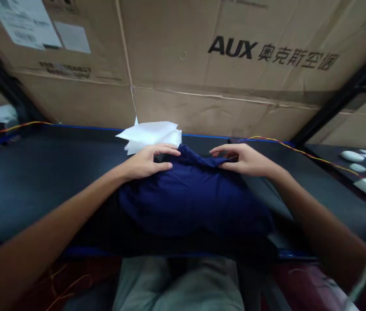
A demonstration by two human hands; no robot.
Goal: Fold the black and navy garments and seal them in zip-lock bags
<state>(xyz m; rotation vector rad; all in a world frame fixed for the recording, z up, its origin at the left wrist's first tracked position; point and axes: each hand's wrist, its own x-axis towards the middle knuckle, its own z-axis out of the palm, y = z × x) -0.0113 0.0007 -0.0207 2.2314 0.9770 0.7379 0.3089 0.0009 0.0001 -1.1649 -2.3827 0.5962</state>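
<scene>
A dark navy-blue cloth (195,198), perhaps a garment, lies bunched on the black table at the middle, its upper edge raised in a fold. My left hand (145,163) rests at the cloth's upper left corner, thumb and fingers apart. On the other side, my right hand (243,160) has the upper right edge of the cloth between its thumb and curled fingers. Black material under the blue cloth hangs toward the table's front edge and is too dark to make out. Just behind my left hand lie several white paper sheets (152,133).
A large cardboard sheet (176,56) printed "AUX" stands behind the black table (40,172). Dark metal posts (341,99) flank it. Red-yellow twisted wire (299,151) runs along the back right. Small white oval objects (353,156) and white paper sit at the far right.
</scene>
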